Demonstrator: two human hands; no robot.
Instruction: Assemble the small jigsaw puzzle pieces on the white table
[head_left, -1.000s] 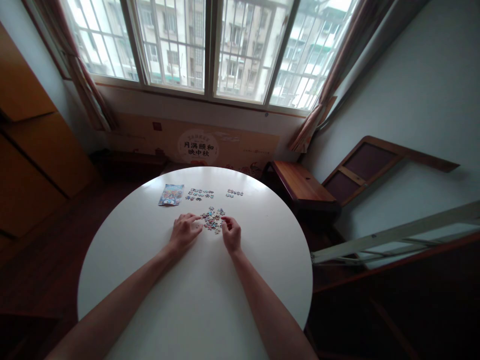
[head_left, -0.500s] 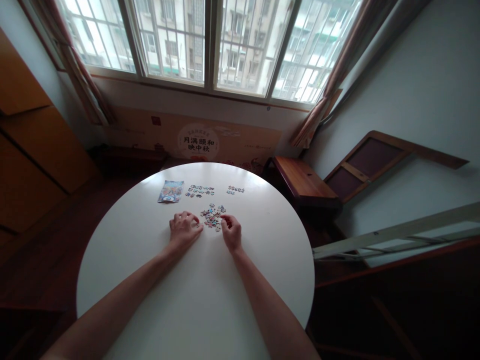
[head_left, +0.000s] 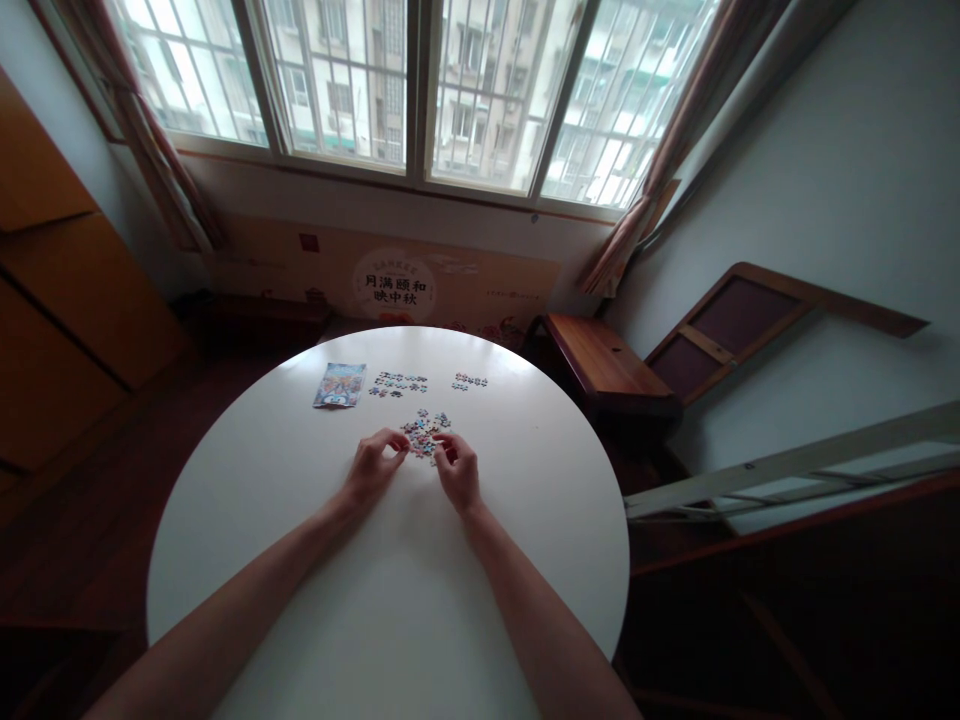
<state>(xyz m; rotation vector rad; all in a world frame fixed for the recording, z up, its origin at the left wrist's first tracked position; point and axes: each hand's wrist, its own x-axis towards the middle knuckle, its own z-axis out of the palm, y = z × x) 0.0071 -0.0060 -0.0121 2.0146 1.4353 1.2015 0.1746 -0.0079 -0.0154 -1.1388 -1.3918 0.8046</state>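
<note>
A loose heap of small jigsaw puzzle pieces (head_left: 424, 428) lies on the white round table (head_left: 300, 450). At the heap's left edge my left hand (head_left: 375, 458) is closed in a pinch, with what seems to be a puzzle piece at the fingertips. My right hand (head_left: 457, 468) bends over the heap's right side, thumb and forefinger drawn together among the pieces. Whatever those fingers grip is too small to see. Behind the heap, sorted pieces (head_left: 401, 380) lie in short rows, and a smaller group (head_left: 470, 380) sits to their right.
A bluish picture packet (head_left: 340, 385) lies flat at the table's back left. Beyond the table's right edge stands a wooden bench (head_left: 607, 355). A pale metal rail (head_left: 750, 468) runs along the right, and barred windows (head_left: 405, 90) span the far wall.
My left hand has turned from a flatter, spread pose into a pinch, moving slightly right. My right hand has shifted a little left, over the heap. The sorted rows look the same.
</note>
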